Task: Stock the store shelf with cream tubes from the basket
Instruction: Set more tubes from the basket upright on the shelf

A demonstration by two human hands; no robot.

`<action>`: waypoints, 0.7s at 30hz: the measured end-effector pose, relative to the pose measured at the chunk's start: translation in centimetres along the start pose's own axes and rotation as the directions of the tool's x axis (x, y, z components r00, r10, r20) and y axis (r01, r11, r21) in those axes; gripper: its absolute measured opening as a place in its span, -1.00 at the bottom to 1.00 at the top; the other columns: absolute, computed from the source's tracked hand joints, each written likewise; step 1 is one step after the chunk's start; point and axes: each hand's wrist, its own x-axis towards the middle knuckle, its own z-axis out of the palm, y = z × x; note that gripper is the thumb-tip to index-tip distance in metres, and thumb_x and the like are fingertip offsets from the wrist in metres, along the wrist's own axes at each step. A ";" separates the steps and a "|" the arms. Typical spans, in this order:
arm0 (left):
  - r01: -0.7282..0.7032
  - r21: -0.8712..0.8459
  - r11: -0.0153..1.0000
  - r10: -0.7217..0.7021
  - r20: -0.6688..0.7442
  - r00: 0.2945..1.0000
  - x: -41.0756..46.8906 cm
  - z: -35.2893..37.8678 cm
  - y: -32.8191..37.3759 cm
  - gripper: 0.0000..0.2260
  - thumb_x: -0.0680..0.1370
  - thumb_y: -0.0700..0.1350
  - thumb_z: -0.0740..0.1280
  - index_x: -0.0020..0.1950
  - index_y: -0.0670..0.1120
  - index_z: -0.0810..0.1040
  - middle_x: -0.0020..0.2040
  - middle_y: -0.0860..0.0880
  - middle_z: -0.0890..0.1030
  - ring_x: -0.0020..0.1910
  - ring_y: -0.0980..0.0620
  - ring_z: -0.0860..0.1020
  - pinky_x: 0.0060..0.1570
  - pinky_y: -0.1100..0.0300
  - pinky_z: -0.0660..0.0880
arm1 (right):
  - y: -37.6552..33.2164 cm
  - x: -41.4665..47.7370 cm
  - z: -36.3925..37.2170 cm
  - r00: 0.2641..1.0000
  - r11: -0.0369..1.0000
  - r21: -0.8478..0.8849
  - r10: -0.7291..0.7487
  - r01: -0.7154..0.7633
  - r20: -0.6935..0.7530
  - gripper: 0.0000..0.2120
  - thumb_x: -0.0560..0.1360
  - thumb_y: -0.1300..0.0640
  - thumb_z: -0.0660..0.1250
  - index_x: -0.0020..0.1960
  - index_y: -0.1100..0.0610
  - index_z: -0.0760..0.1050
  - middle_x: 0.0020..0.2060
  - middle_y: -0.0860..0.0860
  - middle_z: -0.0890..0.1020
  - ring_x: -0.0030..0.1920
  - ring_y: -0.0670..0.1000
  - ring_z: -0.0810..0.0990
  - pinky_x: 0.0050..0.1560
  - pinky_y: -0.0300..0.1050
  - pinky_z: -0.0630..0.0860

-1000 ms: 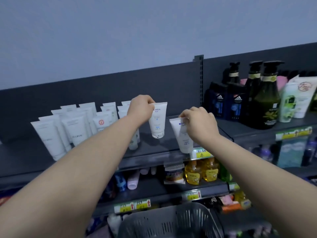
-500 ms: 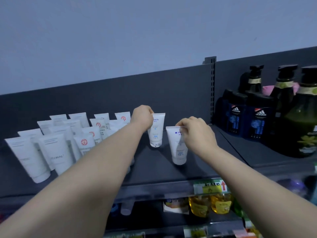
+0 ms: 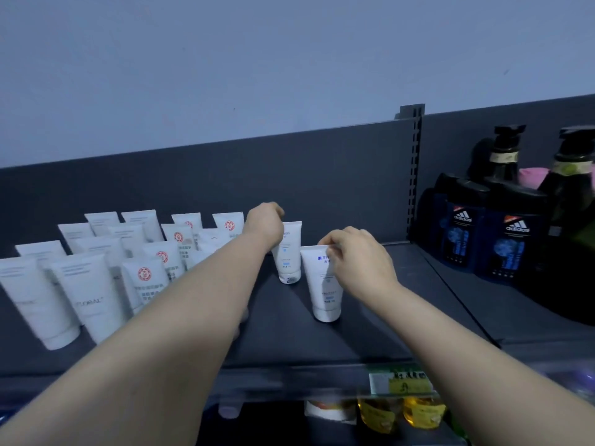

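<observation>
Tubes are in both hands, at the centre of the frame. The right hand (image 3: 357, 262) pinches the crimped top edge of the near tube (image 3: 325, 291) between thumb and curled fingers (image 3: 338, 236). That tube stands roughly upright, cap-down, on the shelf (image 3: 370, 336). Just up and left of it, the left hand (image 3: 264, 227) is curled over the top left corner of the far tube (image 3: 289, 255), which also stands cap-down on the shelf. The back of the hand hides the fingertips, so the exact hold cannot be made out, but the hand is closed against the tube. The two tubes are near one another without touching, the far one deeper on the shelf. Both forearms reach up from the bottom corners of the frame.

Left of the left arm, the stocked tubes (image 3: 87, 284) stand cap-down in rows across the left half, some plain white and some with a round red mark. Behind everything runs the dark back panel (image 3: 322, 175), with a slotted post (image 3: 414, 175) right of centre. Beyond the post, at the right edge, stand dark blue Adidas bottles (image 3: 463, 239), with dark pump bottles (image 3: 506, 156) behind them. On the shelf's front lip, lower right, sits a green-and-yellow price label (image 3: 402, 383), and beneath it are yellow bottles (image 3: 380, 416) on the level below. A pale blue-grey wall (image 3: 257, 59) fills the upper frame.
</observation>
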 end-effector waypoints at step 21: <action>-0.366 0.491 0.790 0.378 0.080 0.922 -4.7 -9.4 -0.9 -0.64 0.59 -0.21 0.21 0.39 -0.05 0.44 0.32 -0.07 0.49 0.33 -0.11 0.39 0.18 -0.09 0.49 | -6.1 3.1 4.9 0.997 0.995 -0.098 -0.018 0.025 0.074 -0.67 0.58 0.18 0.13 0.29 -0.02 0.45 0.23 0.02 0.51 0.23 0.11 0.41 0.09 0.01 0.34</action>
